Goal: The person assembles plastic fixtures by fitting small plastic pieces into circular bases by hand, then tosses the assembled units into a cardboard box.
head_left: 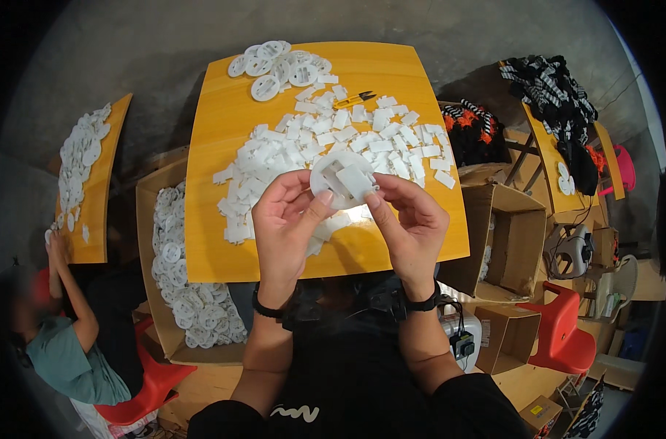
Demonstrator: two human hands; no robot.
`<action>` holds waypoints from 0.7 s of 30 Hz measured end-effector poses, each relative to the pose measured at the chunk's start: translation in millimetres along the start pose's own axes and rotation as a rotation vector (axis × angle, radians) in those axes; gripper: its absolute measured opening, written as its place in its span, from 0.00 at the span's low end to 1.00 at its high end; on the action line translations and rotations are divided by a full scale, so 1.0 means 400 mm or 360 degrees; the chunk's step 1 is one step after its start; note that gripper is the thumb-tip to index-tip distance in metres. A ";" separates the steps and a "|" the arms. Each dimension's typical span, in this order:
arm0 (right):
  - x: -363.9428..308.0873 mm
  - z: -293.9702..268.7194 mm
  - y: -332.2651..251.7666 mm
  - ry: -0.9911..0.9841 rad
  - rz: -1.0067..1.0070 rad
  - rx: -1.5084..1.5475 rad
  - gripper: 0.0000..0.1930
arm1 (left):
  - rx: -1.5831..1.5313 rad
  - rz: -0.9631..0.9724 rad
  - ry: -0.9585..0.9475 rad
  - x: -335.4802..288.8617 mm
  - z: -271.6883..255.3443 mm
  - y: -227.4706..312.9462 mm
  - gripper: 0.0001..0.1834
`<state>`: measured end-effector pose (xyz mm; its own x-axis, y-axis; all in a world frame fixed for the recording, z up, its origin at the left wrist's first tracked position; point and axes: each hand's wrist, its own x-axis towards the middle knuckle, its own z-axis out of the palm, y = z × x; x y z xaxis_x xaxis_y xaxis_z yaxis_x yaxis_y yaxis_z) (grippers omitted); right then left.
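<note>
Beyond, yellow snips [352, 101] lie among white pieces [271, 154].

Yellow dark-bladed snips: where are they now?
In the head view, the snips lie on the yellow wooden table's far half, right of the white round plastic discs, beside loose white rectangular plastic pieces.

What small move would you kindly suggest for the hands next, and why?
Probably have the right hand straighten the white rectangular plate against the white disc, since the plate appears askew across it while the left hand holds the disc.
</note>
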<state>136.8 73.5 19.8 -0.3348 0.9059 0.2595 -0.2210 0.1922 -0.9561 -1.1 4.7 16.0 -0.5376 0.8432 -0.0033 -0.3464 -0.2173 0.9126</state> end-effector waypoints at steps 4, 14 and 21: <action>0.001 0.006 0.008 0.0016 -0.0232 -0.0240 0.12 | 0.0011 -0.0003 0.0099 -0.001 0.007 0.000 0.13; -0.001 0.017 0.013 0.0086 -0.0408 -0.0462 0.11 | -0.0109 -0.0016 0.0025 0.000 0.008 -0.010 0.09; 0.001 0.019 0.006 0.0051 -0.0381 -0.0469 0.11 | -0.0084 0.0001 -0.0023 0.000 0.009 -0.005 0.09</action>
<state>129.2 71.5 18.5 -0.2760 0.8327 0.4801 -0.0148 0.4958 -0.8683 2.6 7.0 15.6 -0.5266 0.8501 0.0033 -0.3864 -0.2428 0.8898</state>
